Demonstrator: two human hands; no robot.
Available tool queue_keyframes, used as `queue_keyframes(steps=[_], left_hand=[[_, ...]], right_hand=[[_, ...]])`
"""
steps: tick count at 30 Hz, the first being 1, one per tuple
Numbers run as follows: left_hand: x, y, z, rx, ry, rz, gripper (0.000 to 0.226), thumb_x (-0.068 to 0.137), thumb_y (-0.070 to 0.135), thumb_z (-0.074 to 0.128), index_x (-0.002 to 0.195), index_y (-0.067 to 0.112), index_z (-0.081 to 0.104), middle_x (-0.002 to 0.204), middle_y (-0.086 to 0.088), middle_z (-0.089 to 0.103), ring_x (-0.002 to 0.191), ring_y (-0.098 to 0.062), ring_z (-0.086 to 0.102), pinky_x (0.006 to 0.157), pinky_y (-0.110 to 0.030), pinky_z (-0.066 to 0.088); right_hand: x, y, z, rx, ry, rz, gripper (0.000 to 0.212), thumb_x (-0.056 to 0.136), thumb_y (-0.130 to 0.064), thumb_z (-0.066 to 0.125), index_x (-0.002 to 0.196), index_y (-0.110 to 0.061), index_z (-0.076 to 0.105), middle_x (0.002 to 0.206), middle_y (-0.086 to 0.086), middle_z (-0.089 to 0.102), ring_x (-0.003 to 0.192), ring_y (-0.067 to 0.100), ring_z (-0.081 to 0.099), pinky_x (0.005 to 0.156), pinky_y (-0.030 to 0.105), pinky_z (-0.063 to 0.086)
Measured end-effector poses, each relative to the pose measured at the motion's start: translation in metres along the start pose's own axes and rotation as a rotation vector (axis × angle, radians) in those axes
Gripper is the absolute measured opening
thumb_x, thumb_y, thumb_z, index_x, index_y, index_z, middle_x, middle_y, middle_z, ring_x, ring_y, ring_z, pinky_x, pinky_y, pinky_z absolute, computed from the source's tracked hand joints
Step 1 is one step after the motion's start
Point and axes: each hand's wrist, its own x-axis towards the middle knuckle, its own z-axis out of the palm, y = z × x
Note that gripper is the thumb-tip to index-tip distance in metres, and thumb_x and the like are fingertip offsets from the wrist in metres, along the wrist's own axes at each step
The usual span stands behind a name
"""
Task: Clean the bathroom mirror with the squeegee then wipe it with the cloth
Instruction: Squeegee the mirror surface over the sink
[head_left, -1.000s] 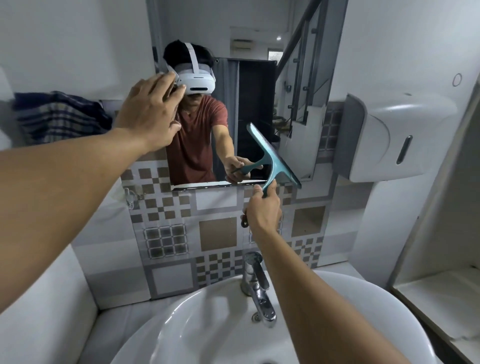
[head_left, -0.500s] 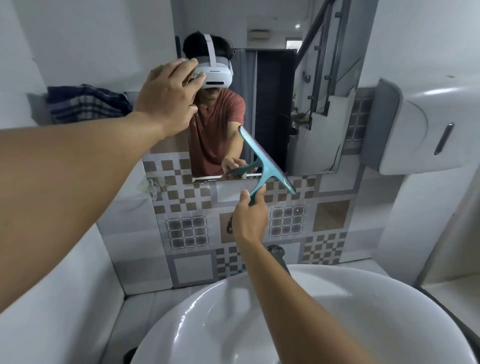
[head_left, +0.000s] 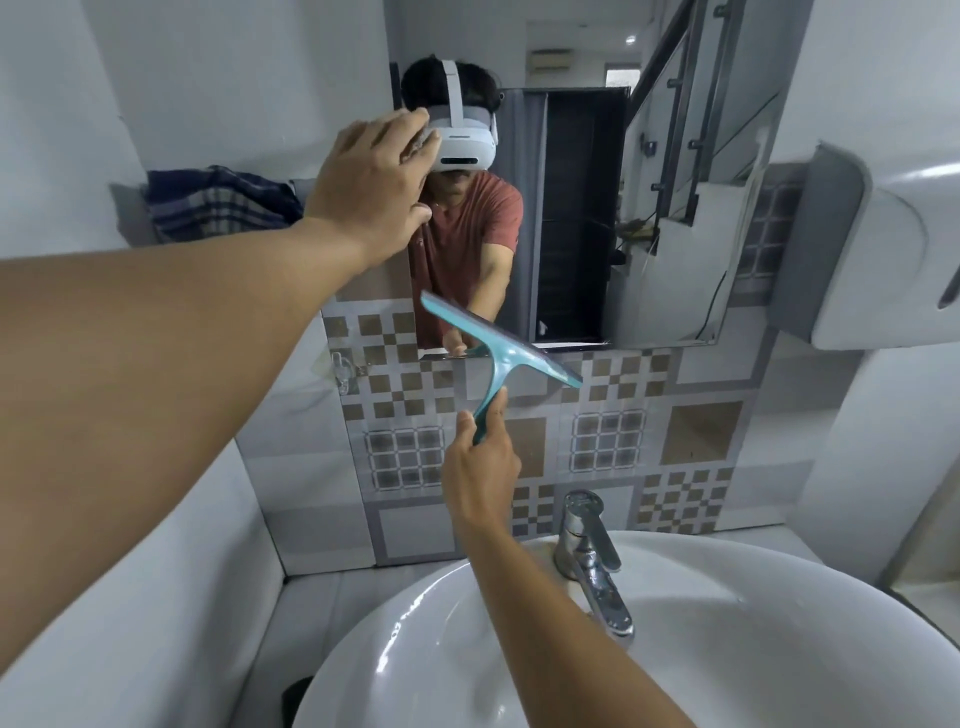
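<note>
Centre frame, the right hand (head_left: 480, 467) grips the teal squeegee (head_left: 506, 353) by its handle, blade tilted across the lower edge of the mirror (head_left: 649, 208). The left hand (head_left: 374, 192), fingers relaxed, rests at its left edge; the cloth (head_left: 218, 208) lies upper left

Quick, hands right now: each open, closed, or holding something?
Left hand: open, up at the mirror.
Right hand: holding the squeegee by its handle.

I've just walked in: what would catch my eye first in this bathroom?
A teal squeegee, gripped by its handle in the right hand, slants across the bottom edge of the mirror, above the sink. The left hand reaches up, open, to the mirror's left side, and a checked cloth lies heaped to its left.
</note>
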Motion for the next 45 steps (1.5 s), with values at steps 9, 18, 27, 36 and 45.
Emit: queue_keyframes(steps=[9,18,27,36,45], left_hand=[[-0.003,0.006,0.003,0.023,0.002,-0.031,0.068,0.089,0.028,0.067,0.147,0.004,0.041,0.149,-0.023,0.039,0.139,-0.041,0.038,0.118,-0.053,0.030],[-0.012,0.018,0.009,0.005,-0.029,-0.070,0.075,0.086,0.033,0.071,0.149,0.007,0.038,0.150,-0.021,0.037,0.136,-0.041,0.038,0.113,-0.053,0.035],[-0.030,0.038,-0.007,-0.087,-0.156,-0.125,0.063,0.086,0.021,0.070,0.143,0.008,0.049,0.151,-0.019,0.039,0.136,-0.040,0.040,0.110,-0.055,0.040],[-0.079,0.122,-0.072,-0.544,-0.470,-0.191,0.039,0.089,0.012,0.060,0.127,0.015,0.069,0.126,-0.007,0.070,0.119,-0.027,0.062,0.101,-0.038,0.049],[-0.108,0.192,-0.123,-0.709,-0.659,-0.226,0.036,0.092,0.016,0.070,0.127,0.024,0.069,0.121,-0.002,0.074,0.106,-0.020,0.069,0.093,-0.036,0.056]], right_hand=[[-0.003,0.005,-0.013,-0.146,-0.042,-0.034,0.058,0.107,-0.031,0.043,0.158,-0.034,0.018,0.083,-0.007,0.063,0.078,0.012,0.063,0.073,0.034,0.056],[-0.001,0.016,-0.042,-0.458,-0.135,-0.114,0.057,0.106,-0.029,0.041,0.158,-0.035,0.017,0.090,0.005,0.059,0.072,0.015,0.056,0.057,0.031,0.048],[-0.002,-0.008,-0.091,-0.650,-0.288,-0.162,0.040,0.101,-0.021,0.047,0.140,-0.024,0.051,0.090,0.000,0.065,0.072,0.017,0.066,0.063,0.034,0.061],[0.008,-0.094,-0.180,-0.964,-0.529,-0.295,0.020,0.087,-0.032,0.069,0.102,-0.020,0.066,0.095,-0.001,0.068,0.083,0.019,0.066,0.078,0.042,0.061],[-0.004,-0.163,-0.246,-1.050,-0.709,-0.437,0.027,0.075,-0.034,0.086,0.100,-0.027,0.078,0.085,-0.011,0.070,0.078,0.010,0.063,0.070,0.029,0.053]])
